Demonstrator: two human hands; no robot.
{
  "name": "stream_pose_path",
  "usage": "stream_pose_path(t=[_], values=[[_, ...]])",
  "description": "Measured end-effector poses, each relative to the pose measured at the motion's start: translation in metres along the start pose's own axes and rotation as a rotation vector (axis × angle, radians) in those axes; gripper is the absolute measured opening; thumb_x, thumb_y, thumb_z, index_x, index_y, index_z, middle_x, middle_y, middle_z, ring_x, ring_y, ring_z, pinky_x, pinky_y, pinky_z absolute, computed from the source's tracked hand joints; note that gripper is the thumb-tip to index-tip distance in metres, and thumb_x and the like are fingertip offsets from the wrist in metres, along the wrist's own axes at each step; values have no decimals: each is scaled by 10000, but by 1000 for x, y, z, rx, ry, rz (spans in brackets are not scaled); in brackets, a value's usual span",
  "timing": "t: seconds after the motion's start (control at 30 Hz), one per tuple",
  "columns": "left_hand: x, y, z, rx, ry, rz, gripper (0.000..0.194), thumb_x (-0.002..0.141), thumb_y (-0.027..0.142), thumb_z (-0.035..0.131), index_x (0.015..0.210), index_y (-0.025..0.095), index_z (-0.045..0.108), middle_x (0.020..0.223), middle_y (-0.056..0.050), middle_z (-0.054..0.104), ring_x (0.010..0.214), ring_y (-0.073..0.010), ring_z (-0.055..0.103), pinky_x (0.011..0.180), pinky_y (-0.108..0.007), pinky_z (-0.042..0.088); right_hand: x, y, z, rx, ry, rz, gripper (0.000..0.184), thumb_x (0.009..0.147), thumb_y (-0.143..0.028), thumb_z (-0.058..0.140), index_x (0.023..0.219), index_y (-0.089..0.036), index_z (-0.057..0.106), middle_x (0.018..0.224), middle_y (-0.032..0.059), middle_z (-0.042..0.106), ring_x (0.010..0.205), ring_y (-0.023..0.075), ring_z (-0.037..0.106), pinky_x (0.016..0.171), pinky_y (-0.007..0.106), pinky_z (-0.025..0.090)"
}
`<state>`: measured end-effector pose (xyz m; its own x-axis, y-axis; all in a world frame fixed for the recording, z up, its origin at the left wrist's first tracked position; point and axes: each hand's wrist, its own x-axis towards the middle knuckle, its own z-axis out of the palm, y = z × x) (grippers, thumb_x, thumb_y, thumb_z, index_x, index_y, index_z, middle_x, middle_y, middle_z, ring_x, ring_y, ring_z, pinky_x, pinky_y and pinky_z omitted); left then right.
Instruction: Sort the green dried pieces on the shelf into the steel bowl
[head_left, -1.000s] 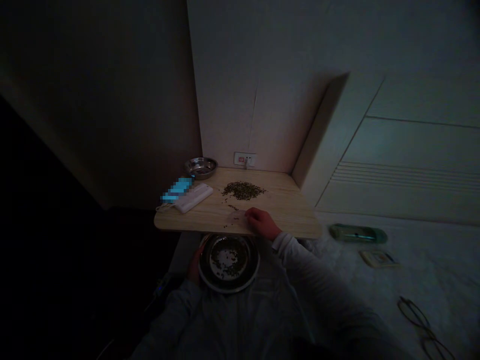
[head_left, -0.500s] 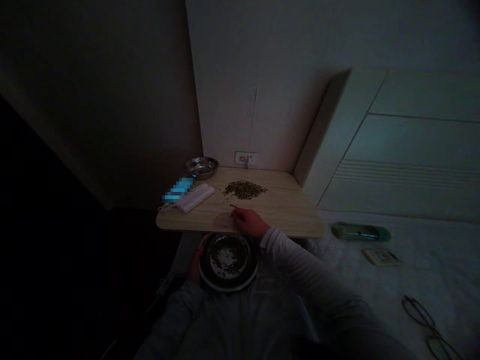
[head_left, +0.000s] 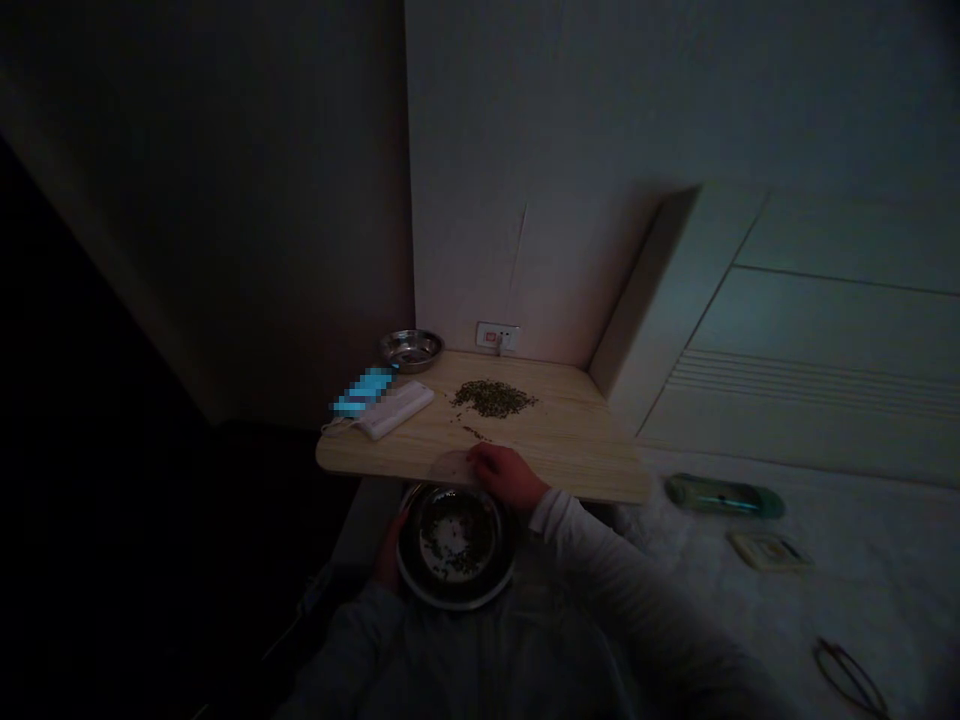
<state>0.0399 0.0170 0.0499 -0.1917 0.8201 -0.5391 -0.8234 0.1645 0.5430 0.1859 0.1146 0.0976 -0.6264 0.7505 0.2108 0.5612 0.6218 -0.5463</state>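
My left hand [head_left: 390, 552] is closed on the left rim of a round metal bowl [head_left: 456, 592], tucked just below the table's front edge. Green grain-like bits are scattered inside the bowl. My right hand [head_left: 508, 474] pinches a thin, pale, see-through scraper-like sheet [head_left: 448, 464] lying flat near that edge, above the bowl. Farther back on the wooden table [head_left: 570, 440] is a pile of small greenish grains [head_left: 495, 398]. A short trail of grains [head_left: 475, 433] lies between the pile and my right hand.
A second metal bowl [head_left: 412, 350] stands at the table's back left. Beside it are a blurred-out bright screen [head_left: 364, 391] and a white power strip [head_left: 397, 409]. A wall socket [head_left: 498, 337] is behind. On the bed to the right lie a green case [head_left: 724, 496] and a cord loop [head_left: 851, 678].
The view has tilted up a little, so everything sits lower. The short grain trail has stretched out from the pile. Both hands keep their holds.
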Motion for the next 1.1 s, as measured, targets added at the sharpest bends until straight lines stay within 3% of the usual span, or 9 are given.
stream_pose_path(t=[0.13,0.27,0.57,0.83,0.97,1.1], values=[[-2,1,0,-6,26,26,223,690,150,408,794,121,604,689,-48,666,946,-195,514,868,-315,338,-1,15,-11,6,88,91,227,740,-217,359,887,-146,516,784,46,584,682,113,501,634,220,365],[-7,4,6,-21,41,-46,273,710,180,389,885,104,583,705,-60,667,925,-202,528,846,-334,361,1,19,-12,-91,54,130,234,745,-231,353,891,-152,518,795,60,585,703,129,504,641,231,353],[-5,2,4,-46,-84,-4,256,681,192,429,858,103,590,732,-63,667,906,-203,537,854,-321,348,5,-3,-3,-130,-21,76,240,766,-245,334,905,-175,517,842,57,587,734,135,512,636,225,342],[-1,-3,-3,-23,-75,-50,243,682,232,432,785,98,607,685,-90,661,922,-222,527,885,-350,308,-8,-10,8,-95,-36,-1,217,760,-249,359,880,-178,525,838,54,581,750,137,504,664,238,347],[-3,-3,-2,-32,-49,-30,239,692,221,422,807,124,607,674,-67,665,919,-218,530,883,-352,315,-14,-7,-2,90,55,13,226,763,-269,355,893,-163,507,771,31,567,685,107,488,635,219,357],[-1,-1,-3,-7,-39,17,255,683,178,434,880,125,587,694,-40,670,915,-192,534,871,-316,335,-10,11,-22,167,181,73,217,744,-269,376,868,-147,505,722,21,545,651,101,467,621,224,354]])
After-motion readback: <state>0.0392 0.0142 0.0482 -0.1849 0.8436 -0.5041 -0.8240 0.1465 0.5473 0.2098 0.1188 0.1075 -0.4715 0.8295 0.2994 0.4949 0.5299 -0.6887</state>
